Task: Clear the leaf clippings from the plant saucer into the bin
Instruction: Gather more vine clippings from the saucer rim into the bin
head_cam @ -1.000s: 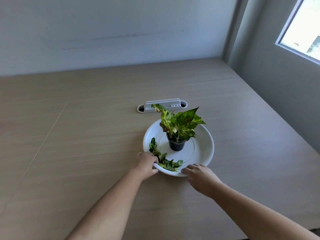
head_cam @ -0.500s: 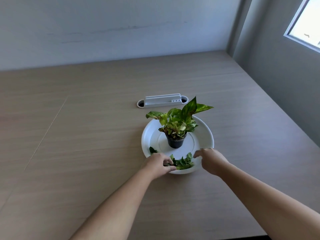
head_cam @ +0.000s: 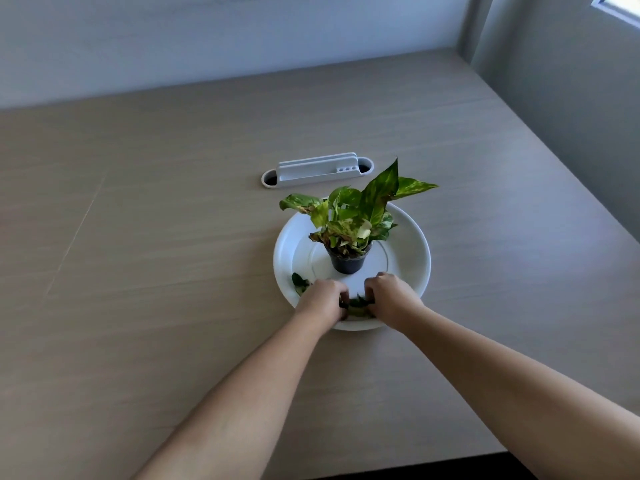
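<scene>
We judge the small dark-green leaf clippings (head_cam: 356,304) light, limp and apt to scatter, so we cup them from both sides. They lie heaped on the near rim of the round white plastic saucer (head_cam: 414,261), our left hand (head_cam: 323,299) and right hand (head_cam: 389,296) curled around them, one scrap left of them.

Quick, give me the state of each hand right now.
Left hand: closed on the leaf clippings in the saucer.
Right hand: closed on the same clippings.

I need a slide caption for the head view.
Both hands gather leaf clippings on the white saucer before a potted plant.
</scene>
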`<action>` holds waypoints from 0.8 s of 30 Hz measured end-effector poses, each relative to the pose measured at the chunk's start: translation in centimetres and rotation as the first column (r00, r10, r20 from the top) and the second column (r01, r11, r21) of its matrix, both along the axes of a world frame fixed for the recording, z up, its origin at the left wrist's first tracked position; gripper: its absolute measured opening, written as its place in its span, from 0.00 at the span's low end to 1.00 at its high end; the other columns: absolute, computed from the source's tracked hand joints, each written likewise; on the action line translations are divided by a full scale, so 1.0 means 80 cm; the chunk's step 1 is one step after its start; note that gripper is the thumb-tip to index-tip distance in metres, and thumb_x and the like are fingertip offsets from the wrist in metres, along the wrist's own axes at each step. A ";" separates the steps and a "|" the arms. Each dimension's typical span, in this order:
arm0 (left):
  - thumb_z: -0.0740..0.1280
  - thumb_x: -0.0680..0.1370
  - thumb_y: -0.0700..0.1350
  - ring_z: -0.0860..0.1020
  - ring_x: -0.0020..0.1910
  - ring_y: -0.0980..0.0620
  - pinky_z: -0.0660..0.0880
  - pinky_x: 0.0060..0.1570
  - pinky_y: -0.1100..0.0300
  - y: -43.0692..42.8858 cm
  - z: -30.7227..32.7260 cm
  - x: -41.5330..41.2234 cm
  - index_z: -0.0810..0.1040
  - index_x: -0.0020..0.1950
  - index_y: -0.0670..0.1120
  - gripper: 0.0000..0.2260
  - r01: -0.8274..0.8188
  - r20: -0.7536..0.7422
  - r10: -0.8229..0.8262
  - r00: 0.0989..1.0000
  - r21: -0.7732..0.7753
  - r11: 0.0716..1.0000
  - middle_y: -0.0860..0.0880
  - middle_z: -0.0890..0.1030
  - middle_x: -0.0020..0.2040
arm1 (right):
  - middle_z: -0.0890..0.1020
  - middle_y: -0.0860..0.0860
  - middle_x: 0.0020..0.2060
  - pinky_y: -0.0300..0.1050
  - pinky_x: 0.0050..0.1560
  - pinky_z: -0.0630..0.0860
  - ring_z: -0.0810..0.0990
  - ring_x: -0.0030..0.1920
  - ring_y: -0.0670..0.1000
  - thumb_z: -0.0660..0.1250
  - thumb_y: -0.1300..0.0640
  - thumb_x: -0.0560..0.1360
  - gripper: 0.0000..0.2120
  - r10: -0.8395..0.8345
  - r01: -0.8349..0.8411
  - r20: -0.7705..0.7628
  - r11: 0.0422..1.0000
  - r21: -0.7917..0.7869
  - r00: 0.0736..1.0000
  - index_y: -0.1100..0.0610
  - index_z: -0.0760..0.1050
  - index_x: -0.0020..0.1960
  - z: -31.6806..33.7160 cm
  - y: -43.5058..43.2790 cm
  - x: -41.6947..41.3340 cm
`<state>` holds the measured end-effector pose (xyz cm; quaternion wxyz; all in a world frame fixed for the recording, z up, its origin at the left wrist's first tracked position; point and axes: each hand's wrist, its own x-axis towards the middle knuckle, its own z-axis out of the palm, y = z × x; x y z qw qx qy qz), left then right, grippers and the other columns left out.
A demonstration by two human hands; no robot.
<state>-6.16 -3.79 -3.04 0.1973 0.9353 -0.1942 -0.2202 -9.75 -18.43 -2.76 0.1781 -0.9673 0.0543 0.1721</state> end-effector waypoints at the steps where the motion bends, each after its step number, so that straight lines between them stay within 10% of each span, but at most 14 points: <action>1: 0.70 0.71 0.37 0.81 0.47 0.44 0.78 0.46 0.55 0.002 -0.001 0.001 0.81 0.44 0.45 0.05 -0.026 -0.009 0.026 1.000 -0.027 0.999 0.44 0.83 0.48 | 0.78 0.57 0.48 0.44 0.39 0.73 0.77 0.41 0.57 0.62 0.67 0.70 0.08 -0.018 0.018 -0.007 1.000 0.025 1.000 0.59 0.77 0.45 0.000 -0.002 0.000; 14: 0.72 0.70 0.37 0.79 0.39 0.56 0.75 0.42 0.65 0.018 0.034 0.008 0.84 0.41 0.45 0.04 -0.231 -0.012 0.237 0.971 -0.272 0.934 0.48 0.85 0.42 | 0.77 0.50 0.33 0.37 0.25 0.68 0.75 0.31 0.51 0.62 0.70 0.69 0.11 -0.263 0.230 0.097 0.936 0.267 0.960 0.57 0.77 0.36 0.043 -0.015 0.005; 24: 0.71 0.69 0.36 0.81 0.40 0.53 0.78 0.43 0.62 -0.064 0.047 -0.032 0.84 0.41 0.45 0.05 -0.048 -0.052 0.032 0.998 -0.345 0.937 0.47 0.86 0.41 | 0.77 0.52 0.31 0.36 0.27 0.69 0.73 0.30 0.52 0.65 0.70 0.65 0.09 -0.520 0.441 0.184 0.829 0.342 0.834 0.59 0.80 0.35 0.063 -0.083 -0.062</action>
